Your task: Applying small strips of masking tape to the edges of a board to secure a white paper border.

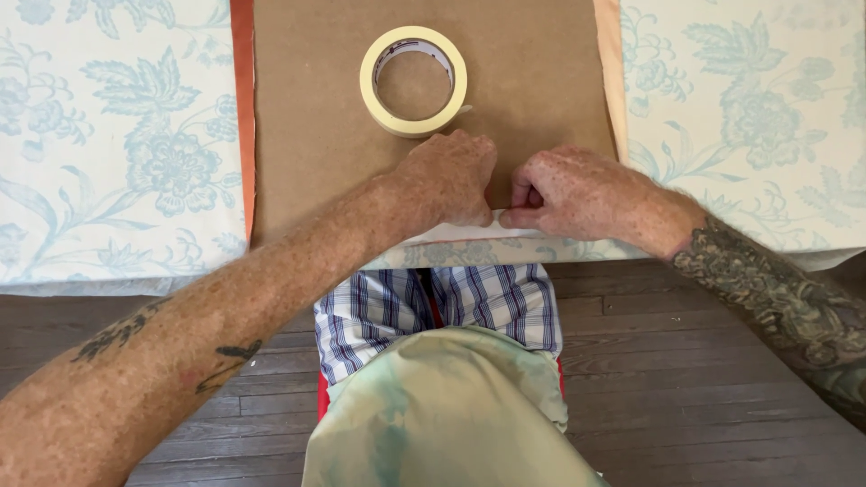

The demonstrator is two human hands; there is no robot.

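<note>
Brown sheet (334, 99): matt kraft paper or thin board, smooth, flat, with no sheen.
Masking tape roll (414, 81): cream crepe paper, matt, wound on a pale card core.
Strip at the near edge (451, 234): pale tape or paper, matt, pressed under the left hand (448, 179) and pinched by the right hand (566, 192).
Tabletop cover (117, 144): woven cloth, matt, white with a pale blue floral print.
Orange edge (242, 108): matt; material unclear.
Floor (686, 379): dark wooden boards, worn, low sheen.
Shorts (433, 311): plaid woven cloth.
</note>
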